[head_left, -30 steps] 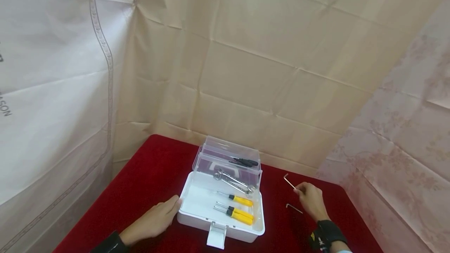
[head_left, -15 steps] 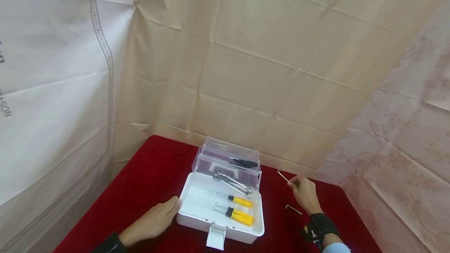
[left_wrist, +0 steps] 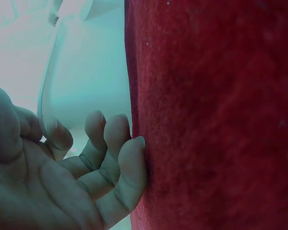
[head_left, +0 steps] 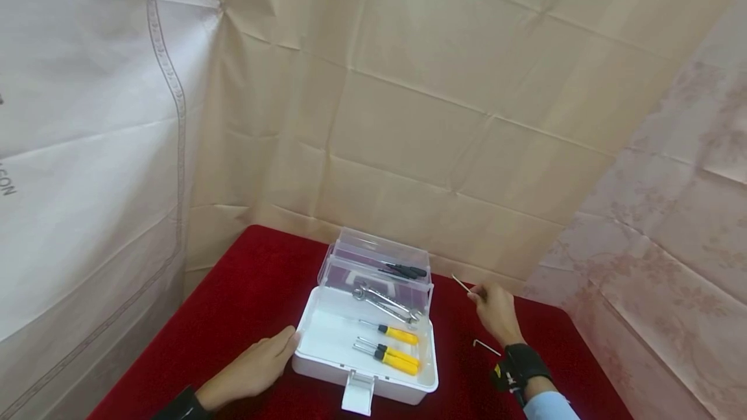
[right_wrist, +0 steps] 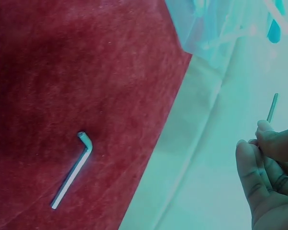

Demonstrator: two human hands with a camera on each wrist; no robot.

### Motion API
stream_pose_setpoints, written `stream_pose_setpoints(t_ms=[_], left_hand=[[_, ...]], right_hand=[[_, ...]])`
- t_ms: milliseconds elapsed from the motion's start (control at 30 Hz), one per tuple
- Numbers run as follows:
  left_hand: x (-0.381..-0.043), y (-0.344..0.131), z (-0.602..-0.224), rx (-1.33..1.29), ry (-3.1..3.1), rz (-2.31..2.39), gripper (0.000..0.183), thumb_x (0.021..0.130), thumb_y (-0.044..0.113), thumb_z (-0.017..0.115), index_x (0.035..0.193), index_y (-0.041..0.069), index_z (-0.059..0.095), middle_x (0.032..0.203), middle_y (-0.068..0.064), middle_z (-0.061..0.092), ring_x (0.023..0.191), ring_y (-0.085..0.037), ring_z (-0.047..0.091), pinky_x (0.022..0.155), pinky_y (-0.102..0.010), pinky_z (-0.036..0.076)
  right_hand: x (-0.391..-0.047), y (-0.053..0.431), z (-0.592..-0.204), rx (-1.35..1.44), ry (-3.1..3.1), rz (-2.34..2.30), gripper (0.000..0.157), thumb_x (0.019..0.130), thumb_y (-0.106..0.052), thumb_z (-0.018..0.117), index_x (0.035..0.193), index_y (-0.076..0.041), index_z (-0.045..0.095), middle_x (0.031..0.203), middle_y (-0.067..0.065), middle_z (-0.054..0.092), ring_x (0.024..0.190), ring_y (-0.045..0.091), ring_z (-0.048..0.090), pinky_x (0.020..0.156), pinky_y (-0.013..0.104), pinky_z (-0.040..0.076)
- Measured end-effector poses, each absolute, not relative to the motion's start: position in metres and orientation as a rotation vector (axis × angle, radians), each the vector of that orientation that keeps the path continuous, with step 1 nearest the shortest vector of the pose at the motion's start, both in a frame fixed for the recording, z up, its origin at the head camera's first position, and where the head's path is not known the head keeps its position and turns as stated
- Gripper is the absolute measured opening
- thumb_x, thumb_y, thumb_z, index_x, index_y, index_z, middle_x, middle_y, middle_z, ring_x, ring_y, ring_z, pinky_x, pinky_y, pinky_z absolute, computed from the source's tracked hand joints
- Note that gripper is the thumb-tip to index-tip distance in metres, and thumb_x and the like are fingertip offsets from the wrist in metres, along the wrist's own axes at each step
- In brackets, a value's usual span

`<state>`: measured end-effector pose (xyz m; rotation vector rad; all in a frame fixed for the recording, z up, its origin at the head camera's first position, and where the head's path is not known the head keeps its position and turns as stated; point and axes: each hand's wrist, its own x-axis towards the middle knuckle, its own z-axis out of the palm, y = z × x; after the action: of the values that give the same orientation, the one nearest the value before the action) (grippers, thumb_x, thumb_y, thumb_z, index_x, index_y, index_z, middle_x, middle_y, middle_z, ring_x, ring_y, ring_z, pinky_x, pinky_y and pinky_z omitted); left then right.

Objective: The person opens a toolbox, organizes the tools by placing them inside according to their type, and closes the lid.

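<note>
My left hand (head_left: 265,361) holds the left rim of an opened white toolbox (head_left: 327,316); in the left wrist view its curled fingers (left_wrist: 129,167) lie against the box's side. Between thumb and fingertips, my right hand (head_left: 496,310) pinches a hex key (head_left: 461,283), raised to the right of the clear lid. A second hex key (head_left: 486,347), bent at one end, lies on the red cloth below that hand, and shows large in the right wrist view. Inside the box are several yellow-handled screwdrivers (head_left: 401,336) and metal wrenches (head_left: 385,303).
Black-handled tools (head_left: 406,270) rest in the clear lid (head_left: 373,245), which leans back behind the box. A white latch (head_left: 358,394) hangs at the front. Red cloth (head_left: 257,277) covers the table, and a beige sheet (head_left: 408,148) hangs at its back edge.
My right hand has moved left and slightly away from me with the hex key, toward the lid. My left hand and the toolbox stay in place.
</note>
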<state>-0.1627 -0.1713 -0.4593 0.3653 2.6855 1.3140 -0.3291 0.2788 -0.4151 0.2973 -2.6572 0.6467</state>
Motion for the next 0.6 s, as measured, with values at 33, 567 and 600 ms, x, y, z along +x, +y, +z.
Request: stream_pose_setpoints(t_ms=[33, 567, 600], left_hand=[[-0.163, -0.171, -0.459, 0.367, 2.686, 1.317, 0.031, 0.107, 0.039, 0.034, 0.110, 0.013, 0.050, 0.067, -0.002, 0.046, 0.055, -0.015, 0.036, 0.048, -0.026, 0.033], [-0.164, -0.172, -0.461, 0.356, 2.685, 1.308, 0.034, 0.107, 0.041, 0.034, 0.115, 0.012, 0.050, 0.069, -0.002, 0.047, 0.057, -0.016, 0.038, 0.049, -0.027, 0.035], [-0.164, -0.172, -0.461, 0.358, 2.686, 1.311, 0.034, 0.107, 0.041, 0.034, 0.114, 0.012, 0.050, 0.069, -0.002, 0.047, 0.057, -0.016, 0.038, 0.049, -0.027, 0.035]], right_hand=[[-0.329, 0.278, -0.415, 0.299, -2.655, 0.651, 0.005, 0.091, -0.011, 0.069, 0.089, -0.006, 0.069, 0.079, 0.006, 0.066, 0.069, 0.018, 0.057, 0.062, 0.034, 0.046], [-0.338, 0.258, -0.401, 0.350, -2.632, 0.632, 0.006, 0.091, -0.013, 0.069, 0.088, -0.007, 0.069, 0.078, 0.003, 0.064, 0.070, 0.017, 0.057, 0.063, 0.034, 0.046], [-0.339, 0.256, -0.400, 0.355, -2.631, 0.631, 0.006, 0.091, -0.013, 0.069, 0.088, -0.007, 0.069, 0.078, 0.004, 0.064, 0.070, 0.018, 0.057, 0.063, 0.034, 0.046]])
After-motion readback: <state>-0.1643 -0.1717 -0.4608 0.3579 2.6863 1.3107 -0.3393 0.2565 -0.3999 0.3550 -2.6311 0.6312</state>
